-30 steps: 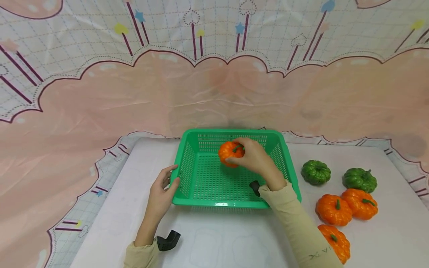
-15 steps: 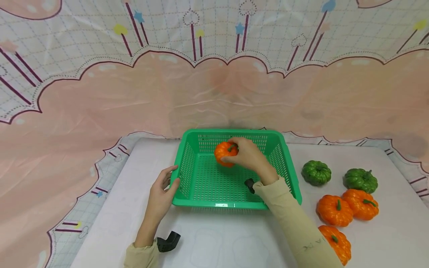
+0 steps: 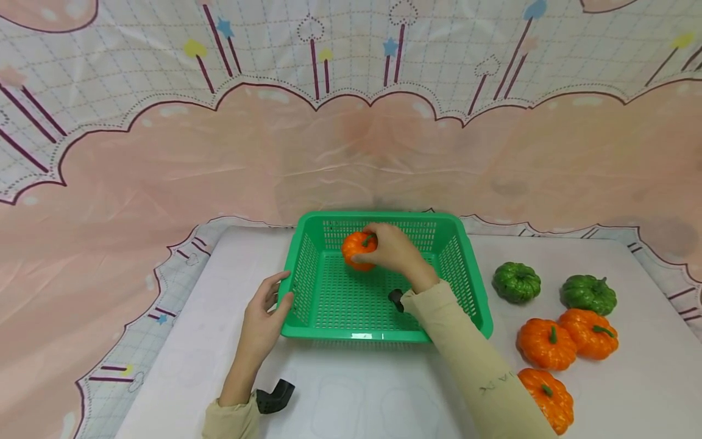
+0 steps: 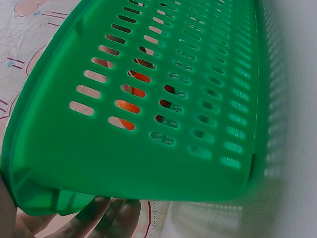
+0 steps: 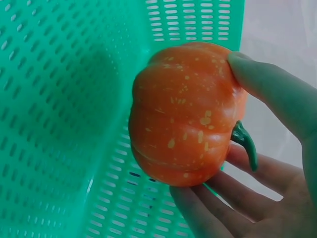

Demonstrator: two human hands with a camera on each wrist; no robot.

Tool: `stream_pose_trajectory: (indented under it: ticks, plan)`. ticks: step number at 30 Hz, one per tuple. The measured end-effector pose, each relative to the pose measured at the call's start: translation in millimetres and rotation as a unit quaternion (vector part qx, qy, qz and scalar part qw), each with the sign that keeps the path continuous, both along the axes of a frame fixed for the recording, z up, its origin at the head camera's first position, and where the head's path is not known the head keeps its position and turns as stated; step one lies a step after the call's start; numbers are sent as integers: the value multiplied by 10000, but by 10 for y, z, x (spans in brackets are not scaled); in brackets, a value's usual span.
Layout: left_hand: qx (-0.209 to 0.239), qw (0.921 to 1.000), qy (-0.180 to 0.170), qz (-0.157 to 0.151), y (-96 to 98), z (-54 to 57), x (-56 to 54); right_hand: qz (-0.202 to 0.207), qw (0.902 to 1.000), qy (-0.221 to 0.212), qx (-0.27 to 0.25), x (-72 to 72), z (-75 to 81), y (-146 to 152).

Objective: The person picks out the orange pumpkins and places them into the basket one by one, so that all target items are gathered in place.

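My right hand (image 3: 392, 247) grips an orange pumpkin (image 3: 358, 250) with a green stem, inside the green plastic basket (image 3: 356, 335). The right wrist view shows the thumb on one side of the pumpkin (image 5: 183, 119) and fingertips on the other, with slotted basket walls behind. At the basket's left side, my left hand (image 3: 263, 320) holds the rim, thumb nearer me than the fingers. In the left wrist view the basket wall (image 4: 129, 168) fills most of the picture, fingers (image 4: 126, 218) at its lower edge; bits of orange show through the slots.
Right of the basket lie two green pumpkins (image 3: 517, 282) (image 3: 589, 294) and several orange pumpkins (image 3: 546, 344) on the white table (image 3: 351, 390). A patterned curtain (image 3: 351, 152) hangs behind the table. A black wrist mount (image 3: 276, 397) juts out beside the left sleeve.
My right hand has carried the orange pumpkin leftward within the basket. The left hand, the basket and the pumpkins on the table have stayed in place.
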State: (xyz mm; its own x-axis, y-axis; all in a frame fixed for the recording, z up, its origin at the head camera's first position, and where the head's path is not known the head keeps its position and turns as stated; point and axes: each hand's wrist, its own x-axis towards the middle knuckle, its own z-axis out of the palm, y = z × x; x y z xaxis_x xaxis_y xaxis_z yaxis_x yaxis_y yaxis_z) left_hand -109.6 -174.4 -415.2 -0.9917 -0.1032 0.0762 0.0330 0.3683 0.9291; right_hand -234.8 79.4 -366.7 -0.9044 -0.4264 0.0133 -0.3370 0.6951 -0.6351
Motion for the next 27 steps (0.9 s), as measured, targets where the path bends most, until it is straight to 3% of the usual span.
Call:
stream_pose_trajectory:
  ticks: [27]
  plan:
    - [-53,10000,41,-30,-14,-12,-1,-162,9966,-317,737,-117,-157,-182]
